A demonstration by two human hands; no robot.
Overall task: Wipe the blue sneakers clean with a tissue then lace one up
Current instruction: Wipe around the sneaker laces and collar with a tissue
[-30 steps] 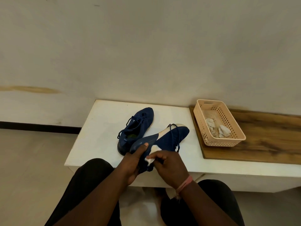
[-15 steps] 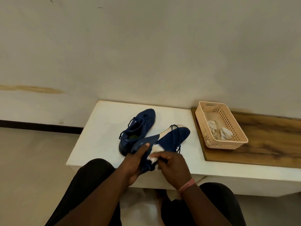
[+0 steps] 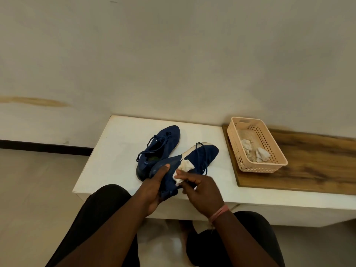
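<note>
**Two sneakers on a white table, one in hand**

Two surfaces meet ahead of me: a white table (image 3: 107,151) against a pale wall, and a wooden board (image 3: 317,166) on its right part carrying a peach basket (image 3: 277,166) with crumpled tissues (image 3: 262,154) inside. Beige floor lies to the left.

My left hand (image 3: 154,185) has its grip closed around the heel of the near sneaker (image 3: 200,157), thumb up on the side. My right hand (image 3: 202,189) pinches a white tissue (image 3: 184,167) against that shoe's side. The second sneaker (image 3: 159,147) lies just behind, touching it.

Since a second ago the tissue has slid forward along the shoe, and more of it shows beyond my fingers.

Bare tabletop lies left of the shoes; the held heel overhangs the near edge, and a bare strip separates the toe from the board.
</note>
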